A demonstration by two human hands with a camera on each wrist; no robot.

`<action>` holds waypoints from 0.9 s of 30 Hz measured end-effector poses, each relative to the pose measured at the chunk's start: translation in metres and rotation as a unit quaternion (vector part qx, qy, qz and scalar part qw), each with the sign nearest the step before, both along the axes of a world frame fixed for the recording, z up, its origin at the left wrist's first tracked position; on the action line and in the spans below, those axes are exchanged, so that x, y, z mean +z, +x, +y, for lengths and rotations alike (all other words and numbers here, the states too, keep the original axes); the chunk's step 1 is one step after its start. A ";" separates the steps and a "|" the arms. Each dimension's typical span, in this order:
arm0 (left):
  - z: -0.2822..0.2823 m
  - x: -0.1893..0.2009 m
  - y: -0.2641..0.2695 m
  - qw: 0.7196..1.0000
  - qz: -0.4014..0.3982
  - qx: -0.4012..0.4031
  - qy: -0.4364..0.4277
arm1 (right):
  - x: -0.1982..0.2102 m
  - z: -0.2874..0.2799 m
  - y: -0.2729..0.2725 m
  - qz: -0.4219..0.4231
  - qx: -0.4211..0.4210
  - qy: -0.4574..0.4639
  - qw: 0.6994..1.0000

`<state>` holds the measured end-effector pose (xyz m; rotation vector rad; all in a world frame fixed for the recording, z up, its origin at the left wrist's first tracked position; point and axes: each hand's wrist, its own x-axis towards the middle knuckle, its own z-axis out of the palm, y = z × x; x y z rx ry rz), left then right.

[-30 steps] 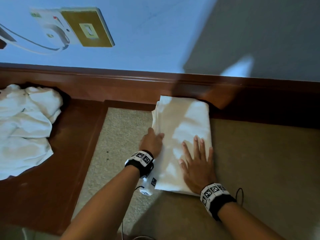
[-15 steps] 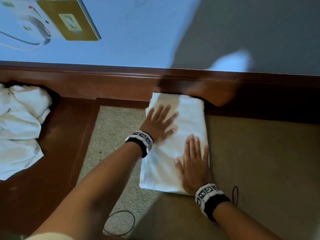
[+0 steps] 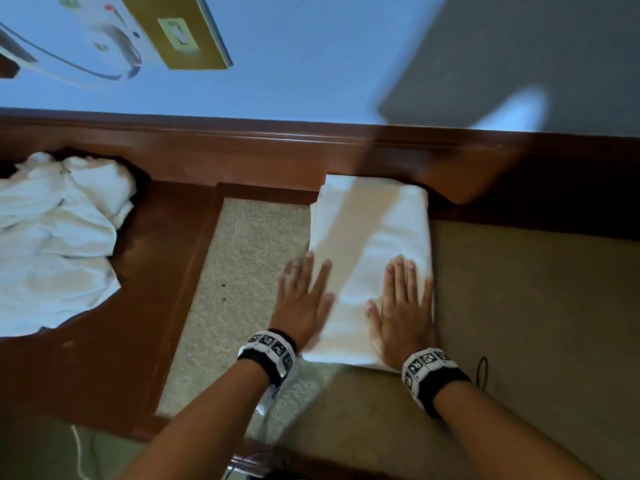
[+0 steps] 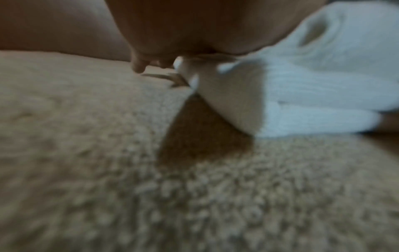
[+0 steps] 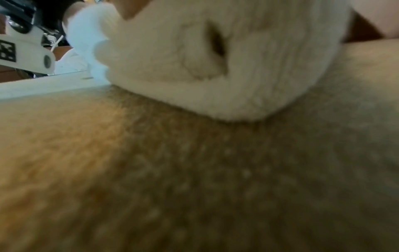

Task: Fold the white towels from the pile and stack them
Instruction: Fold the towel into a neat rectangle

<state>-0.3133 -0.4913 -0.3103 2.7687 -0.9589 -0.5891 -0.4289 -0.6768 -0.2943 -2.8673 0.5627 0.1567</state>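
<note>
A folded white towel [image 3: 377,244] lies lengthwise on the beige carpet, its far end against the wooden skirting. My left hand [image 3: 304,299] lies flat with spread fingers on the towel's near left edge, partly over the carpet. My right hand [image 3: 403,306] presses flat on the near right part, fingers straight and together. The left wrist view shows the folded layers of the towel [image 4: 302,95] from its near corner under my left hand [image 4: 194,30]. In the right wrist view the towel's thick folded end [image 5: 226,59] fills the top. A loose pile of white towels [image 3: 52,244] sits at the left on the wooden floor.
Beige carpet [image 3: 536,323] spreads to the right and toward me. A dark wooden floor border [image 3: 145,306] runs between the carpet and the pile. The wooden skirting [image 3: 242,150] and a blue wall with a brass switch plate [image 3: 176,29] stand behind. A thin cable [image 3: 483,368] lies near my right wrist.
My left hand has slid back along the towel from its far part to the near left edge, fingers still flat. The right hand has stayed pressing near the same spot.
</note>
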 end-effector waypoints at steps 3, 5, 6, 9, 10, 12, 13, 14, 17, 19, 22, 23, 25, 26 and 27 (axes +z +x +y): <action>0.002 0.013 -0.005 0.993 0.008 0.116 0.005 | -0.001 0.000 -0.002 -0.004 0.001 -0.003 1.000; -0.007 0.026 -0.019 0.995 -0.019 0.092 -0.031 | -0.003 -0.001 -0.004 -0.001 0.001 0.002 1.000; -0.009 0.030 -0.030 0.998 -0.034 0.035 -0.048 | -0.005 -0.002 -0.007 -0.001 0.002 0.007 1.000; 0.002 0.016 -0.054 0.991 -0.042 -0.120 -0.038 | -0.008 0.000 -0.026 -0.020 -0.037 0.055 0.998; 0.011 0.008 -0.054 0.993 -0.026 -0.113 -0.016 | -0.008 0.004 -0.034 -0.031 -0.071 0.086 0.993; 0.027 -0.002 -0.049 1.000 0.002 -0.020 0.018 | -0.006 0.011 -0.047 -0.046 -0.164 0.159 0.972; 0.031 -0.002 -0.046 0.998 0.018 0.041 0.033 | -0.006 0.013 -0.052 -0.049 -0.214 0.191 0.957; 0.032 0.003 -0.044 0.994 0.026 0.094 0.044 | -0.004 0.014 -0.055 -0.051 -0.257 0.216 0.941; 0.025 0.021 -0.050 0.993 -0.021 0.111 0.025 | 0.015 0.014 -0.057 -0.056 -0.327 0.302 0.894; 0.018 0.030 -0.061 0.999 -0.045 0.007 -0.022 | 0.026 0.011 -0.053 -0.072 -0.363 0.380 0.848; 0.006 0.033 -0.080 0.986 -0.012 -0.166 -0.003 | 0.032 0.010 -0.055 -0.084 -0.385 0.412 0.821; 0.003 0.031 -0.082 0.981 -0.003 -0.190 0.036 | 0.035 0.011 -0.056 -0.090 -0.387 0.415 0.818; 0.000 0.029 -0.083 0.979 -0.019 -0.190 0.075 | 0.046 0.013 -0.057 -0.119 -0.388 0.442 0.800; -0.001 0.032 -0.083 0.982 -0.024 -0.175 0.068 | 0.054 0.015 -0.056 -0.136 -0.388 0.450 0.793; 0.000 0.033 -0.083 0.987 -0.024 -0.154 0.050 | 0.064 0.018 -0.055 -0.149 -0.390 0.452 0.788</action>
